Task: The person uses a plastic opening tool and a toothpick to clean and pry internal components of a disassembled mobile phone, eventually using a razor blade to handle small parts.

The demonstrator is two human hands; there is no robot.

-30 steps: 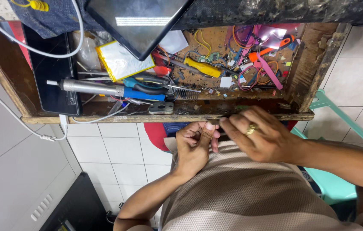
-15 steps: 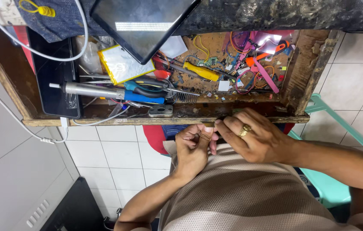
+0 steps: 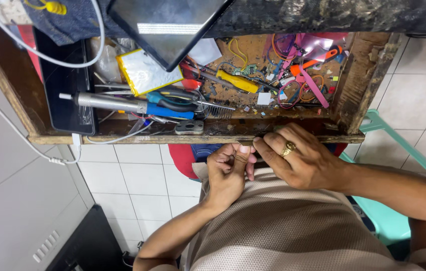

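My left hand (image 3: 228, 173) and my right hand (image 3: 300, 160) meet fingertip to fingertip just below the front edge of an open wooden drawer (image 3: 213, 138). The left hand's fingers are curled in and pinched against its thumb. Wearing a gold ring (image 3: 289, 148), the right hand lies flatter, its index finger and thumb touching the left fingertips. Whatever sits between the fingertips is hidden. Both arms reach over my beige shirt (image 3: 283, 226).
The drawer holds a soldering iron with a blue grip (image 3: 122, 104), a yellow screwdriver (image 3: 238, 81), a flat yellow-edged battery pack (image 3: 147, 73), a dark phone (image 3: 65, 85), pink and orange tools (image 3: 313, 75) and loose wires. A tablet (image 3: 167, 27) overhangs above. A teal stool frame (image 3: 398, 150) stands at the right.
Both hands stay together at the drawer's front edge. The left fingers have curled a little tighter. Nothing in the drawer has moved.
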